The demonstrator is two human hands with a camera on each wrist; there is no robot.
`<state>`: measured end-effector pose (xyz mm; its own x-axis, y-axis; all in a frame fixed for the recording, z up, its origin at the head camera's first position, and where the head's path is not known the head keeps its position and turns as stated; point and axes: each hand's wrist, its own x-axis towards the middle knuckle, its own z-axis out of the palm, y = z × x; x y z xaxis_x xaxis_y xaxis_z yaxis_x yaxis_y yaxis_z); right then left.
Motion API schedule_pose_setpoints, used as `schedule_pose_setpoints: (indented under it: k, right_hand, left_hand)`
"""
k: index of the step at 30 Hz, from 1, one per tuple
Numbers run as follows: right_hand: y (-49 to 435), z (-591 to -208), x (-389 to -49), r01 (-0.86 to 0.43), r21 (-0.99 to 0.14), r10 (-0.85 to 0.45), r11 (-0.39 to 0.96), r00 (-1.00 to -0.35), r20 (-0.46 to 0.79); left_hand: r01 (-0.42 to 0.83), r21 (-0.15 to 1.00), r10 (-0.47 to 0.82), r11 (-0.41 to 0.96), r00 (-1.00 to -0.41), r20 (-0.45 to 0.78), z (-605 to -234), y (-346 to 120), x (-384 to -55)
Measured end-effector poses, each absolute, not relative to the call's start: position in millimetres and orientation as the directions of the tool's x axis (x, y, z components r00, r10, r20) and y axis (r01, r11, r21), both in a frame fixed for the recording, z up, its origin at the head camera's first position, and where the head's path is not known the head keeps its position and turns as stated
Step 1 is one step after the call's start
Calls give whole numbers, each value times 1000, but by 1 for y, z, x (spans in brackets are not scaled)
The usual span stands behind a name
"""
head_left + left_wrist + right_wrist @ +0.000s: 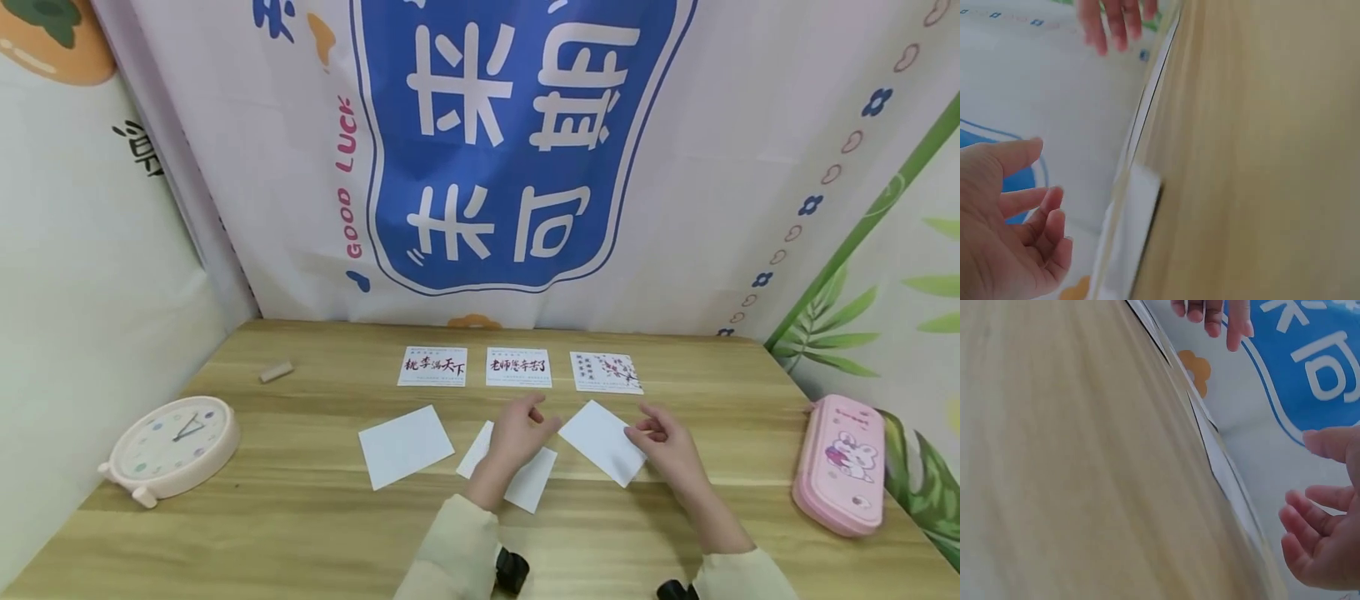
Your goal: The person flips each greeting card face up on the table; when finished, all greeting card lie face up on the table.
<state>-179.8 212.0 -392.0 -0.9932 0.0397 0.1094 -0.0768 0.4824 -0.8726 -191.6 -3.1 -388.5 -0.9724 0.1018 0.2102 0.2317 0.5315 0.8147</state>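
Observation:
Three blank white cards lie in a loose front row: a left card point(406, 447), a middle card point(531, 482) and a right card point(600, 442). My left hand point(517, 437) hovers over the middle card and covers part of it. Its fingers are loosely bent with nothing between them, as the left wrist view also shows on the hand point(1013, 225). Beside the right card is my right hand point(667, 446), thumb overlapping the card's right edge in the head view. In the right wrist view that hand point(1325, 525) holds nothing, thumb and fingers apart.
Behind them, three printed cards with red writing stand in a row: left point(432, 367), middle point(518, 367) and right point(607, 372). A white clock point(176, 442) and a small beige block point(276, 372) are at the left, a pink pencil case point(842, 467) at the right.

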Motion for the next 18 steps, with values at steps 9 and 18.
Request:
schedule_pose_setpoints:
  k: [9, 18]
  right_hand:
    - [228, -409, -180, -26, -779, 38, 626, -997, 64]
    - [234, -416, -185, -187, -635, -168, 749, -982, 91]
  left_hand:
    - [365, 742, 166, 563, -929, 330, -417, 14, -195]
    - [391, 529, 241, 753, -912, 331, -427, 11, -195]
